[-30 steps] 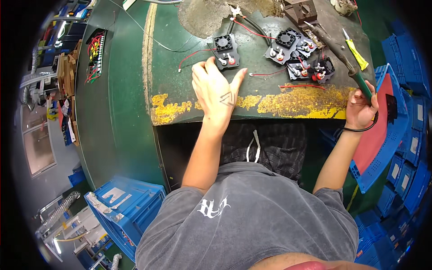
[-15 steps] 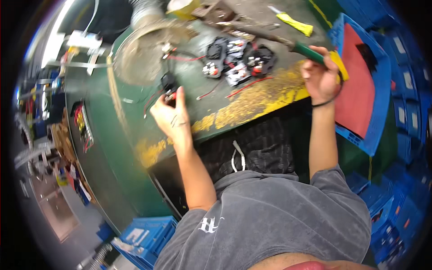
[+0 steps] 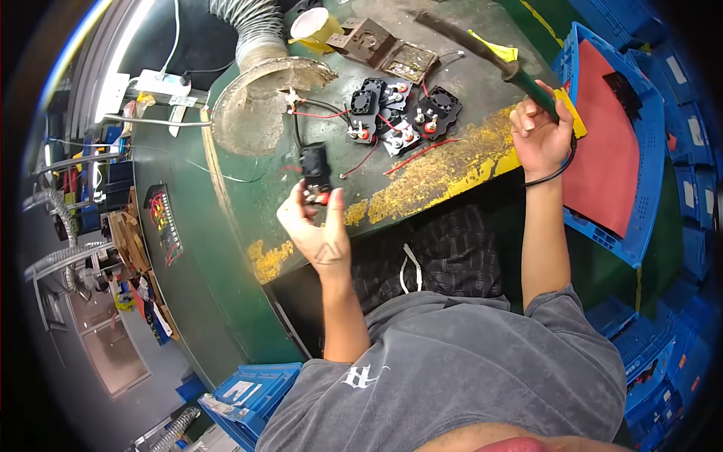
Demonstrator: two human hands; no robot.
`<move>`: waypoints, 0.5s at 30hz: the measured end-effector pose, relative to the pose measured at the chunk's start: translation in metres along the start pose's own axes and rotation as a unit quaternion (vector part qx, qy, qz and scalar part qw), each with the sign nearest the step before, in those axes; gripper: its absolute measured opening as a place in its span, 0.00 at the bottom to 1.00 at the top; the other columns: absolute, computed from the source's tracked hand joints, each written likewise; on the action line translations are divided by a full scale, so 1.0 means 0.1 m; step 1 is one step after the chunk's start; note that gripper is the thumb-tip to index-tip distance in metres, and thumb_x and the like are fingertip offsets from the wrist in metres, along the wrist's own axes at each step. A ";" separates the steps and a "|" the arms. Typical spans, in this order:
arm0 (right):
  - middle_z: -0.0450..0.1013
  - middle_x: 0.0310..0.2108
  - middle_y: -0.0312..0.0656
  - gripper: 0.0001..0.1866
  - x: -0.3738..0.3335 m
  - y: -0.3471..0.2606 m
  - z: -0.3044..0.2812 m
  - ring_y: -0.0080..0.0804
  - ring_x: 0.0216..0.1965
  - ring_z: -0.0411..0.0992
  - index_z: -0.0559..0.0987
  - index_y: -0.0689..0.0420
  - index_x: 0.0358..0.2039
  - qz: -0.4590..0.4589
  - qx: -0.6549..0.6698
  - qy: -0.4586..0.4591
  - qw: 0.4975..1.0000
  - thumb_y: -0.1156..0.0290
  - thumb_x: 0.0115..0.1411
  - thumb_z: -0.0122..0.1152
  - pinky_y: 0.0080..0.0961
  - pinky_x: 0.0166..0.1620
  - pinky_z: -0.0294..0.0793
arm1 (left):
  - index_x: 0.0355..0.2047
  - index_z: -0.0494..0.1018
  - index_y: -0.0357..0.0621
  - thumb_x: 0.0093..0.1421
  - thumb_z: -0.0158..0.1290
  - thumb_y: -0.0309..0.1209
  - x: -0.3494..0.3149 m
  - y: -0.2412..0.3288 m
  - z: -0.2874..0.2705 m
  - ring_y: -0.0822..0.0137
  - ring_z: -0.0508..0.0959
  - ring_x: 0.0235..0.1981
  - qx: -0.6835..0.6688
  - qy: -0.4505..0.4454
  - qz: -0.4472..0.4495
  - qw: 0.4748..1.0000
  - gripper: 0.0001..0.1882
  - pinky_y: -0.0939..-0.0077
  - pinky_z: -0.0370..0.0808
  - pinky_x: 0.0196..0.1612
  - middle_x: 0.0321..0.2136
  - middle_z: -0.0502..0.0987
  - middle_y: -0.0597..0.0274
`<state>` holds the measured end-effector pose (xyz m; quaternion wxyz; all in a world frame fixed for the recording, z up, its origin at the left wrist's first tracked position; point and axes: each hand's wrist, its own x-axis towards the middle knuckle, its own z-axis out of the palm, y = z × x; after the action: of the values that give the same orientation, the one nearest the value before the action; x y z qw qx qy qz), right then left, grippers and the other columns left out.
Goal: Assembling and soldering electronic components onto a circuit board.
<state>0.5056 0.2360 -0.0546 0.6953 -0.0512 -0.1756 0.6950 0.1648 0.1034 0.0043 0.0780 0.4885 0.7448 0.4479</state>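
My left hand (image 3: 316, 230) grips a small black fan unit (image 3: 316, 167) by its lower end, where metal and red terminals show between thumb and fingers; it is held above the green bench (image 3: 263, 188). In my right hand (image 3: 541, 139) is a large soldering iron (image 3: 531, 84) by its green handle, its dark shaft pointing to the far left. Between the hands lie several similar fan units (image 3: 364, 103) with red and silver terminals. A loose red wire (image 3: 418, 155) rests near the yellow, worn bench edge (image 3: 444, 177).
A fume duct (image 3: 252, 30) with a dirty flared hood (image 3: 248, 113) stands at the far left. Behind the fan units sit a rusty metal box (image 3: 369, 41), a solder-covered tray (image 3: 410, 62) and a yellow tub (image 3: 316, 29). At right is a blue crate (image 3: 636, 151) with a red sheet (image 3: 599, 143).
My left hand has shifted right and nearer to me with the fan unit. The soldering iron has tilted, its shaft now pointing more steeply away from me.
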 end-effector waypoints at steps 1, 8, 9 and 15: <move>0.73 0.30 0.45 0.24 0.00 -0.02 -0.01 0.30 0.25 0.66 0.77 0.63 0.52 0.002 0.001 -0.003 1.000 0.57 0.66 0.51 0.23 0.29 0.64 | 0.54 0.72 0.36 0.50 0.71 0.37 -0.01 0.28 0.02 0.66 0.69 0.37 0.014 -0.034 0.054 0.998 0.34 0.71 0.68 0.43 0.41 0.68 0.57; 0.68 0.36 0.41 0.20 0.02 -0.03 0.11 0.30 0.33 0.65 0.73 0.65 0.41 -0.048 0.146 0.043 0.987 0.59 0.61 0.61 0.23 0.33 0.62 | 0.50 0.70 0.40 0.43 0.70 0.37 0.12 1.38 0.76 0.49 0.68 0.48 0.084 -0.084 0.281 0.952 0.34 0.56 0.62 0.51 0.44 0.70 0.50; 0.66 0.34 0.40 0.19 0.01 0.00 0.11 0.30 0.32 0.63 0.71 0.64 0.38 -0.049 0.144 0.038 0.988 0.59 0.60 0.62 0.24 0.32 0.61 | 0.49 0.70 0.40 0.43 0.70 0.39 0.12 1.42 0.93 0.50 0.67 0.50 0.089 -0.091 0.271 0.954 0.34 0.56 0.60 0.52 0.44 0.70 0.51; 0.57 0.28 0.37 0.20 0.10 0.10 0.11 0.28 0.27 0.55 0.64 0.59 0.30 -0.022 0.097 0.052 0.994 0.59 0.55 0.64 0.24 0.30 0.53 | 0.39 0.77 0.39 0.52 0.52 0.36 0.20 1.46 1.76 0.57 0.65 0.48 0.290 -0.114 0.263 0.913 0.17 0.62 0.58 0.49 0.41 0.69 0.56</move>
<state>0.4927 0.2438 -0.0453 0.7202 -0.0161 -0.0720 0.6899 0.3483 0.2413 0.0163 -0.1037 0.7156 0.6724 0.1581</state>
